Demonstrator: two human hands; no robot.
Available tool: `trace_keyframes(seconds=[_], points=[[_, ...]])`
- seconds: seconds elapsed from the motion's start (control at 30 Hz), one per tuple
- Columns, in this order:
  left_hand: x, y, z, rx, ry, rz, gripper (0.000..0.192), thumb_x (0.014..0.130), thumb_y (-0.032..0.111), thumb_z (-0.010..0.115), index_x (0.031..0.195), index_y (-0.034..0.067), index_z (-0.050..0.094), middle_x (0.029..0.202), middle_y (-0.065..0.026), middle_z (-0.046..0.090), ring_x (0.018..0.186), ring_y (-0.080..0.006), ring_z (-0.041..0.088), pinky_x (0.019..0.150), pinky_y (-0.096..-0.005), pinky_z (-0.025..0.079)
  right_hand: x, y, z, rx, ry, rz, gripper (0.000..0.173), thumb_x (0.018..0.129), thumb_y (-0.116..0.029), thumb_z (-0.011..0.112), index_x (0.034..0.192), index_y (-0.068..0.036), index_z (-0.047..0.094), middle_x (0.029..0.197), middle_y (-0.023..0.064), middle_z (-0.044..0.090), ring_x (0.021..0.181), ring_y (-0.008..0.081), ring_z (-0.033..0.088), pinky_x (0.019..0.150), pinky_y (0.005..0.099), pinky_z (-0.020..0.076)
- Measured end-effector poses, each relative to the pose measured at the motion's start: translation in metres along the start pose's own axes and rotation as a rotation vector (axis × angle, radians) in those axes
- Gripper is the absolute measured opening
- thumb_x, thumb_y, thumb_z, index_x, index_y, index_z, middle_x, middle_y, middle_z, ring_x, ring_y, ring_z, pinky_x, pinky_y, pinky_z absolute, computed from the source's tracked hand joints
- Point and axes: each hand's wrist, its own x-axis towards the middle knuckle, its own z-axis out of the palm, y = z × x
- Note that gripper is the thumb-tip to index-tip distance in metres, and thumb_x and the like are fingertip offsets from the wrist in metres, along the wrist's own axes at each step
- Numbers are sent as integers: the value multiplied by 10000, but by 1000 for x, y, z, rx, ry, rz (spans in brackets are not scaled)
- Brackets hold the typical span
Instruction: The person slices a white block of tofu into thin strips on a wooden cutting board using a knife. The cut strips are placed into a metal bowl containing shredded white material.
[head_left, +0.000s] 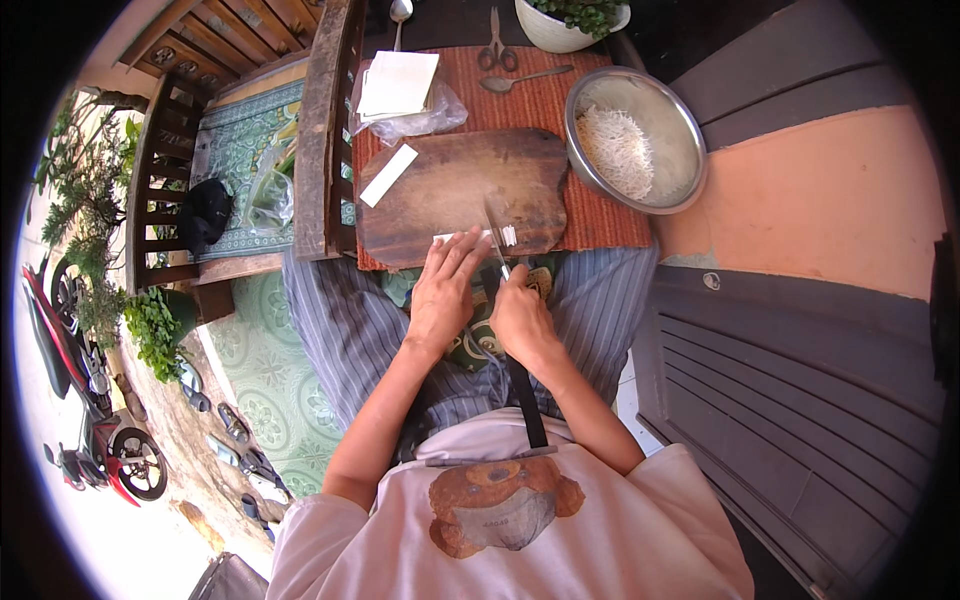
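My right hand (523, 311) is closed round the handle of a knife (496, 234), its blade over the near edge of a wooden cutting board (461, 176). Beside it my left hand (448, 289) lies with fingertips on a white strip (442, 237), pressing it to the board. Thin cut white pieces (509, 236) lie just right of the blade. Another flat white strip (388, 175) rests at the board's left. Behind the board, a stack of white sheets (397, 84) sits on a clear plastic bag (442, 112).
A metal bowl (701, 169) of thin white shreds (616, 154) stands right of the board. Scissors (496, 52), a spoon (525, 78) and a potted plant (562, 28) are behind. A second spoon (400, 15) is at the back left, and a wooden armrest (322, 135) borders the left side.
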Motion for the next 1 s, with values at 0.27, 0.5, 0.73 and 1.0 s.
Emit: trace_keyframes(seconds=[0.27, 0.5, 0.73, 1.0], points=[[4, 4, -2, 18, -18, 7, 780, 782, -68, 634, 1537, 96, 529, 1566, -106, 520, 1432, -353, 483, 1284, -508, 319, 4, 22, -25, 148, 85, -92, 358, 1118, -241, 449, 1172, 110, 484, 957, 428, 675, 980, 594, 666, 893, 634, 525], [11, 18, 2, 2, 66, -9, 586, 904, 24, 661, 1483, 81, 586, 1516, -99, 550, 1373, -373, 496, 1263, -583, 300, 0, 57, -31, 229, -2, -27, 564, 1160, -418, 358, 1168, 111, 554, 1040, 445, 652, 1111, 609, 611, 936, 616, 486], [25, 17, 23, -8, 218, -24, 339, 940, 130, 746, 1274, 74, 735, 1411, -75, 618, 1329, -376, 521, 1222, -659, 304, -6, 50, -30, 428, -192, 73, 580, 1159, -473, 361, 1113, 64, 574, 819, 291, 667, 672, 434, 674, 653, 510, 538], [33, 20, 37, -85, 320, -109, 239, 895, 102, 794, 1132, 103, 827, 1322, -73, 677, 1301, -381, 540, 1236, -665, 267, -4, 49, -28, 507, -242, 53, 569, 1154, -491, 382, 1033, 40, 545, 679, 156, 596, 448, 248, 577, 465, 435, 482]])
